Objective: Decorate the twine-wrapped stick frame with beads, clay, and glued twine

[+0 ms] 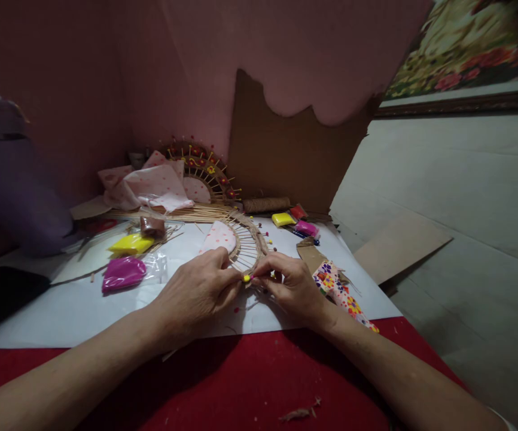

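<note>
A half-round craft frame [259, 230] of sticks, with a twine-like band and a dotted cloth half-circle [219, 237], lies on the white sheet in front of me. Both my hands meet at its near end. My left hand [200, 284] is closed, thumb and forefinger pinched at a small yellow clay piece [246, 278]. Right beside it, my right hand [292, 284] pinches with thumb and forefinger at a tiny pink bit [252, 276]. Small dark and pink beads on stick ends line the frame's outer edge. My fingers partly hide the near end.
Clay packets, yellow [131, 244] and magenta [123, 274], lie left; more packets [283, 219] lie behind right. A finished-looking beaded half-round [209, 170], dotted cloth [160, 187], twine roll [265, 205] and cardboard [295, 155] stand behind. A flower-patterned glue-gun-shaped thing [344, 296] lies right.
</note>
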The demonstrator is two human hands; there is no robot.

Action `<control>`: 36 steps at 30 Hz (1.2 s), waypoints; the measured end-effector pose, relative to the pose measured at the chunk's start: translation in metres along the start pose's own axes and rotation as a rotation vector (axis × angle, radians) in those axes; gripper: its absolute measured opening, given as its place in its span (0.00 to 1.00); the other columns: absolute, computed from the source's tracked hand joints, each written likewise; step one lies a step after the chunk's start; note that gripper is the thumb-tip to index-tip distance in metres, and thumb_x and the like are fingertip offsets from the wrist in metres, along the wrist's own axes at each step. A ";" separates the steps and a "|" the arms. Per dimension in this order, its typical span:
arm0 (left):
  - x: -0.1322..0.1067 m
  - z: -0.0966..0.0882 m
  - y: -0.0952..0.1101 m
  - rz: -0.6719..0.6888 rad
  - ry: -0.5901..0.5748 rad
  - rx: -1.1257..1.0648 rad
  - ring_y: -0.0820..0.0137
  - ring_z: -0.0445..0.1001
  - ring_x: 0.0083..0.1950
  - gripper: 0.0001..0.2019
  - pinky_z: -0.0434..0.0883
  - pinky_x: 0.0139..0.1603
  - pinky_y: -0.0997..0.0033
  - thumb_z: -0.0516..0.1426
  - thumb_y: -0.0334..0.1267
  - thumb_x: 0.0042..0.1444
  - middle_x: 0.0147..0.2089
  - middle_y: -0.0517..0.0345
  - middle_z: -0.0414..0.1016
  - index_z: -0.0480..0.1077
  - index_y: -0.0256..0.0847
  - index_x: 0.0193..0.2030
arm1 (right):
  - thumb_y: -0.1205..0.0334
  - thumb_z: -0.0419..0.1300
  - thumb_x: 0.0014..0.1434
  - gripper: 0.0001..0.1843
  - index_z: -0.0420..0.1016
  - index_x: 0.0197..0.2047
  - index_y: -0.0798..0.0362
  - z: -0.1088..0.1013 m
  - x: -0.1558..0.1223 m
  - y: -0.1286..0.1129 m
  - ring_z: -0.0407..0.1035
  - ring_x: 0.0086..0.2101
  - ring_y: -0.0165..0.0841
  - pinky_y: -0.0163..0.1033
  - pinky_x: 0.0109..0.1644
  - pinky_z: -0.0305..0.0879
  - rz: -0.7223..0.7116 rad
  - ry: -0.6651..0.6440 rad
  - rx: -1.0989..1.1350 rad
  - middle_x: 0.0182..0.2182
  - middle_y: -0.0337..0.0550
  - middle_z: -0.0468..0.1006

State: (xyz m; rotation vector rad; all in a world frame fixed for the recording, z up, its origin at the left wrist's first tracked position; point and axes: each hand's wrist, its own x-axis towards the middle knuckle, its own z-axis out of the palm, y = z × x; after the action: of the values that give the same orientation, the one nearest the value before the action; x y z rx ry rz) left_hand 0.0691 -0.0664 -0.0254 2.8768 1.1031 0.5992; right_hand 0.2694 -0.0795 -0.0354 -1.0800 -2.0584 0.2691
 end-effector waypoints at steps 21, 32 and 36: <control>-0.001 0.002 0.002 -0.001 -0.040 0.015 0.70 0.63 0.34 0.18 0.62 0.35 0.69 0.45 0.38 0.63 0.33 0.55 0.64 0.72 0.39 0.29 | 0.73 0.61 0.52 0.06 0.75 0.30 0.53 -0.003 -0.001 0.000 0.69 0.31 0.31 0.37 0.36 0.62 0.041 -0.126 -0.073 0.29 0.41 0.77; 0.000 0.002 0.002 -0.002 -0.045 0.026 0.69 0.64 0.35 0.18 0.63 0.37 0.68 0.44 0.38 0.63 0.34 0.53 0.64 0.73 0.39 0.30 | 0.68 0.62 0.52 0.02 0.75 0.32 0.52 -0.010 0.001 -0.001 0.68 0.33 0.32 0.38 0.36 0.61 0.030 -0.139 -0.148 0.31 0.41 0.77; 0.000 0.002 0.002 0.002 -0.044 0.032 0.69 0.63 0.35 0.18 0.63 0.36 0.69 0.44 0.38 0.63 0.33 0.53 0.65 0.73 0.39 0.30 | 0.72 0.60 0.52 0.06 0.75 0.31 0.52 -0.008 0.000 0.001 0.69 0.33 0.32 0.38 0.37 0.62 0.008 -0.139 -0.136 0.31 0.41 0.77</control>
State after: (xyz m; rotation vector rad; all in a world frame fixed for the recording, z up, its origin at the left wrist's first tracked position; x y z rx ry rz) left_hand 0.0711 -0.0678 -0.0275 2.9028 1.1142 0.5207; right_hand 0.2757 -0.0801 -0.0311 -1.1804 -2.2226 0.2157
